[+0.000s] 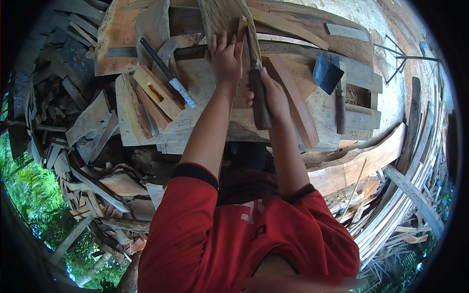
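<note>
My left hand [226, 61] lies with its fingers spread on a worn wooden board [215, 14] at the far middle of the bench. Against its index-finger side is a narrow strip of wood [242, 27], whose lower part is hidden by the hand. Just to the right, my right hand [274, 95] is closed round the thick dark wooden handle of a tool with a narrow dark blade [261, 100]. That blade points away from me, close beside the strip; whether it touches the wood I cannot tell.
Left on the bench lie a dark rod with a white-wrapped end [168, 73] and a slotted wood block [157, 93]. To the right are a long planed piece [294, 102] and a wooden-handled tool [340, 110] by a dark plate [327, 73]. Scrap wood [93, 117] heaps at left.
</note>
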### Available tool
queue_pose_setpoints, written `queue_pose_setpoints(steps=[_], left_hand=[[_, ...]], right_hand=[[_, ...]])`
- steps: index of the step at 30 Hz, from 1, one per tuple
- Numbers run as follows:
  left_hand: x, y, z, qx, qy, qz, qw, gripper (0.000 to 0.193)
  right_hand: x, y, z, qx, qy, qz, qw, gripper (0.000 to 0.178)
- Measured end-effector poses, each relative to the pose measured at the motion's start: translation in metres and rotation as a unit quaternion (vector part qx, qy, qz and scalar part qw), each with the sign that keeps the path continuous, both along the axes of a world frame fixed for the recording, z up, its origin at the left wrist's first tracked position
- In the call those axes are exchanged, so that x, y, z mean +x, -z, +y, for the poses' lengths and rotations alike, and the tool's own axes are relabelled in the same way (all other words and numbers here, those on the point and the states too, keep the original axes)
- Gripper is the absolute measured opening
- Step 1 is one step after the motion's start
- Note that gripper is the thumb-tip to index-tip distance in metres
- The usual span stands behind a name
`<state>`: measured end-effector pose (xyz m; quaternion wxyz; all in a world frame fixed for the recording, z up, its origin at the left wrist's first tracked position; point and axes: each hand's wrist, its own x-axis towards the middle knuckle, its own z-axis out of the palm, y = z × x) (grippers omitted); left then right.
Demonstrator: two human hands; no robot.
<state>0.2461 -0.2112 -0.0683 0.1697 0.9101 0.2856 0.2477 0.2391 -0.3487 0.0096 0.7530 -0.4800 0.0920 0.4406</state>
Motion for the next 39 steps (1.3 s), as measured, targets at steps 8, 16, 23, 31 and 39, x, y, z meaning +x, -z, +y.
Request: queue_pose_setpoints(steps=[8, 16, 23, 31, 39], left_hand=[[-0.001, -0.002, 0.006, -0.017, -0.005, -0.002, 1.000, 0.034], [0.003, 0.000, 0.005, -0.018, -0.015, -0.006, 1.000, 0.031], [0.001, 0.000, 0.006, -0.023, -0.014, -0.009, 1.000, 0.030], [0.001, 0.000, 0.004, -0.019, -0.005, -0.007, 1.000, 0.031], [-0.002, -0.001, 0.003, -0.011, -0.008, 0.008, 1.000, 0.031]], right_hand=[[-0.004, -0.003, -0.007, -0.067, -0.031, -0.081, 0.994, 0.034], [-0.016, 0.007, -0.001, -0.232, -0.065, -0.242, 0.940, 0.032], [-0.027, 0.011, -0.003, -0.259, -0.061, -0.288, 0.920, 0.037], [-0.026, 0.018, 0.003, -0.287, -0.067, -0.317, 0.902, 0.039], [-0.023, 0.009, 0.000, -0.374, -0.104, -0.447, 0.806, 0.046]])
